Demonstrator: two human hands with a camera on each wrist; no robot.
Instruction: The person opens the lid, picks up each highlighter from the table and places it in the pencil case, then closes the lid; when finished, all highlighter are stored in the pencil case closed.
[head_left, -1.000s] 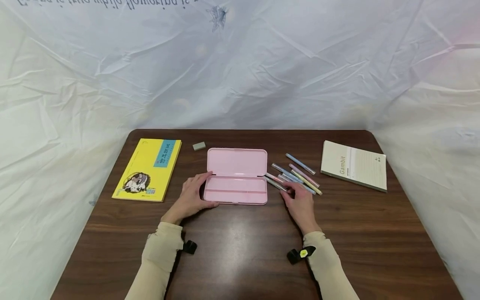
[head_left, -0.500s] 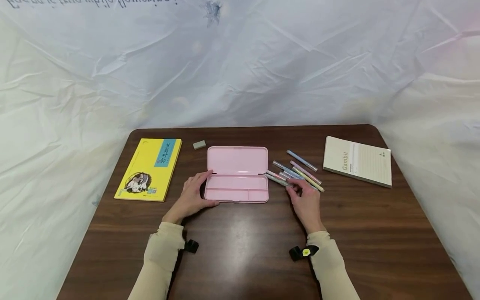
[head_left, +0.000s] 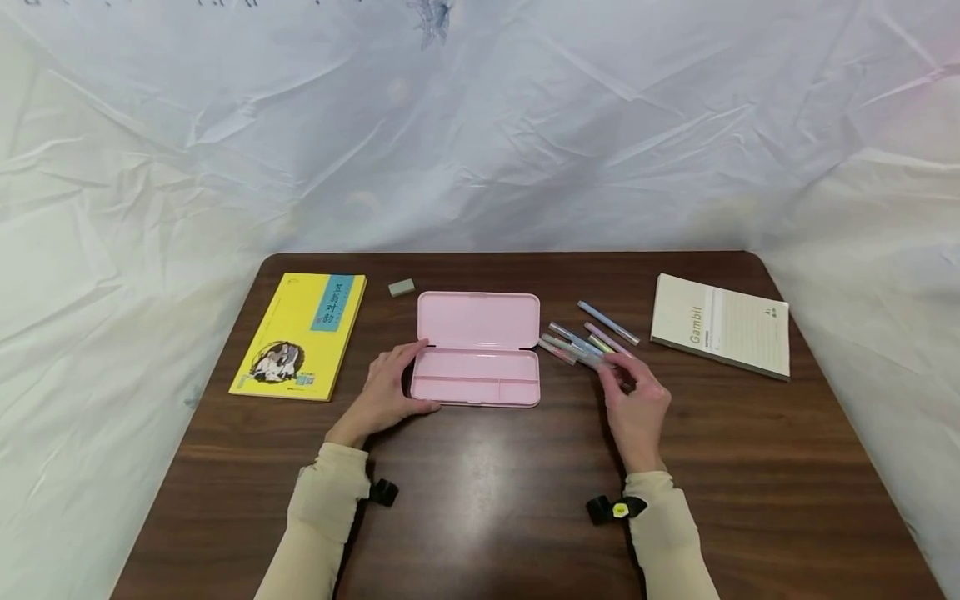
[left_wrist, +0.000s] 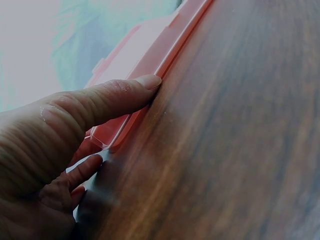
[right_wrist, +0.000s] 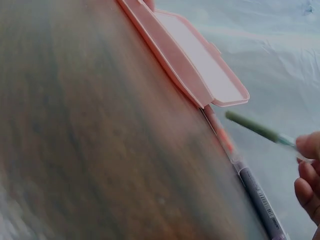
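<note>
A pink pencil case [head_left: 450,364] lies with its lid up at mid-table, its divided tray bare. My left hand [head_left: 381,392] grips its left end, thumb along the front edge and fingers near the hinge; the left wrist view shows the thumb [left_wrist: 125,95] against the pink side. My right hand [head_left: 636,408] pinches a green-ended pen [right_wrist: 252,126] between thumb and fingertips, raised above the pile in the right wrist view. Below it lie a red-tinted pen [right_wrist: 223,136] and a dark pen [right_wrist: 260,200]. Other pastel pens are partly hidden by the fingers.
A blue pen [head_left: 609,322] lies behind the pile. Further right is a cream Gambit notebook [head_left: 720,327]. On the left sit a yellow book [head_left: 296,342] and a small grey eraser [head_left: 401,287]. White sheeting surrounds the wooden table [head_left: 480,508].
My right hand has moved slightly right and lifted the green-ended pen from the pile. The left hand stays on the pencil case. The head view has shifted a little.
</note>
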